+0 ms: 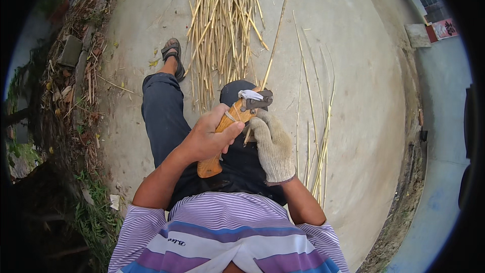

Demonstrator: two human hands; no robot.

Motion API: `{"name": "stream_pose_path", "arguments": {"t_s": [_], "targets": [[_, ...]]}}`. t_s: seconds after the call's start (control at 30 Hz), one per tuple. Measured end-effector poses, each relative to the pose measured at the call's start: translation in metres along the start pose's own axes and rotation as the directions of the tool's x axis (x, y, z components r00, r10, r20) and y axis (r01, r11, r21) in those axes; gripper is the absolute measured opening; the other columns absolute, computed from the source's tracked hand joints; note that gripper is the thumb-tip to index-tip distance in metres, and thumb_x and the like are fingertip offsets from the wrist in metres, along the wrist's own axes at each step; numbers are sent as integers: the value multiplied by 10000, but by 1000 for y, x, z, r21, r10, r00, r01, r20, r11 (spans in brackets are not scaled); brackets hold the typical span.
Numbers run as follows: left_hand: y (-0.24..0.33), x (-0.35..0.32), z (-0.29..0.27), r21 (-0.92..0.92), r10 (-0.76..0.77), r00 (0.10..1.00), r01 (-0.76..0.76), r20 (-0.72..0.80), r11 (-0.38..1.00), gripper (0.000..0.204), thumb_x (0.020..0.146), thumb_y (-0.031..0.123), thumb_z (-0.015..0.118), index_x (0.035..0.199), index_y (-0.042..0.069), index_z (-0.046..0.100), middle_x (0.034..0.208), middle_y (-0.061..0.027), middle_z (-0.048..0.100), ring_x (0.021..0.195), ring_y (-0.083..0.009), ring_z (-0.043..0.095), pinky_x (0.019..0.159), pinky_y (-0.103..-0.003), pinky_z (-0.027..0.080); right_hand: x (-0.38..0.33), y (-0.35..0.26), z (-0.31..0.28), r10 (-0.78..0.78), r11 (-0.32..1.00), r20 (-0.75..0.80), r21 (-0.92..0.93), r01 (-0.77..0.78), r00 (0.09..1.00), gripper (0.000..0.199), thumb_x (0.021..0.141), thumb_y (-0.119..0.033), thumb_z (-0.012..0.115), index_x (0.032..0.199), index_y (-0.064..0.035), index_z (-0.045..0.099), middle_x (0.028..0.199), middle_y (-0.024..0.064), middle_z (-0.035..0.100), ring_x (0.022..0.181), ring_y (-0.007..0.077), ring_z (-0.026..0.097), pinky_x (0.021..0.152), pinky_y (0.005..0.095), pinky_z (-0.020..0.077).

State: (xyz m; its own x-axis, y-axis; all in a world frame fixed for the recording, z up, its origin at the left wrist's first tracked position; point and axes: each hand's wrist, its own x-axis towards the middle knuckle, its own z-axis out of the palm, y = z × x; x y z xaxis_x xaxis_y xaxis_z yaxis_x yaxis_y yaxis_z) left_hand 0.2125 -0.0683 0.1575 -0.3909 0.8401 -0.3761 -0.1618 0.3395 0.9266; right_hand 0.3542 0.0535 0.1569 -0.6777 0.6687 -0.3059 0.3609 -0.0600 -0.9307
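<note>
A wooden-handled tool [234, 114] with a dark metal head slants across my lap. My bare left hand [208, 132] wraps round its handle, which has a band and a white cloth strip tied near the head. One long pale stalk [275, 43] passes behind the tool's head, its short lower end showing below. Just under the head, my right hand [273, 146], in a cream knitted glove, is closed round the stalk; its fingertips are partly hidden.
Ahead of my knees, a large heap of dry stalks [222, 30] lies on the concrete ground [364, 96]. Several thin stalks [323, 146] lie to the right. Rubble, a block [70, 50] and plants line the left edge. My sandalled left foot [173, 58] rests beside the heap.
</note>
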Motion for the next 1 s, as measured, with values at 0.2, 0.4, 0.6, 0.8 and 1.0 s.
{"name": "stream_pose_path", "arguments": {"t_s": [0.2, 0.4, 0.6, 0.8, 1.0], "targets": [[3, 6, 9, -155, -1, 999, -7, -54, 988, 305, 1008, 303, 621, 1028, 16, 518, 698, -17, 571, 521, -78, 555, 471, -239, 455, 11, 10, 13, -216, 974, -1, -69, 215, 976, 200, 993, -193, 594, 1108, -36, 638, 777, 71, 650, 650, 179, 656, 586, 336, 524], [4, 36, -18, -425, -89, 927, -81, -365, 901, 255, 1022, 316, 593, 948, 79, 534, 702, -2, 560, 525, -85, 529, 473, -225, 431, -14, 15, 3, -424, 639, 317, -560, 528, 848, 206, 909, -129, 648, 1107, -80, 673, 795, 144, 680, 671, 350, 654, 634, 440, 516], [-17, 59, -50, -494, -139, 911, -79, -389, 866, 241, 1007, 320, 618, 965, 93, 546, 705, -1, 570, 515, -90, 536, 458, -217, 422, -21, 21, -31, -292, 550, 508, -604, 577, 810, 238, 976, -199, 601, 1168, -70, 653, 758, 132, 683, 678, 294, 686, 625, 401, 544], [-10, 54, -39, -414, -76, 925, -92, -372, 906, 274, 1015, 346, 606, 986, 87, 520, 723, 1, 558, 533, -85, 536, 486, -222, 438, -1, -2, -22, 107, 946, 434, -321, 43, 895, 403, 1033, -280, 548, 1370, -59, 555, 760, 57, 670, 647, 117, 661, 600, 286, 544], [-9, 51, -28, -424, -72, 930, -95, -360, 901, 301, 996, 324, 643, 1038, 41, 548, 715, -13, 574, 521, -89, 549, 472, -237, 458, 26, -11, 2, 80, 973, 340, -231, 1, 937, 321, 1052, -265, 502, 1254, -56, 639, 725, 60, 644, 619, 153, 648, 569, 319, 525]]}}
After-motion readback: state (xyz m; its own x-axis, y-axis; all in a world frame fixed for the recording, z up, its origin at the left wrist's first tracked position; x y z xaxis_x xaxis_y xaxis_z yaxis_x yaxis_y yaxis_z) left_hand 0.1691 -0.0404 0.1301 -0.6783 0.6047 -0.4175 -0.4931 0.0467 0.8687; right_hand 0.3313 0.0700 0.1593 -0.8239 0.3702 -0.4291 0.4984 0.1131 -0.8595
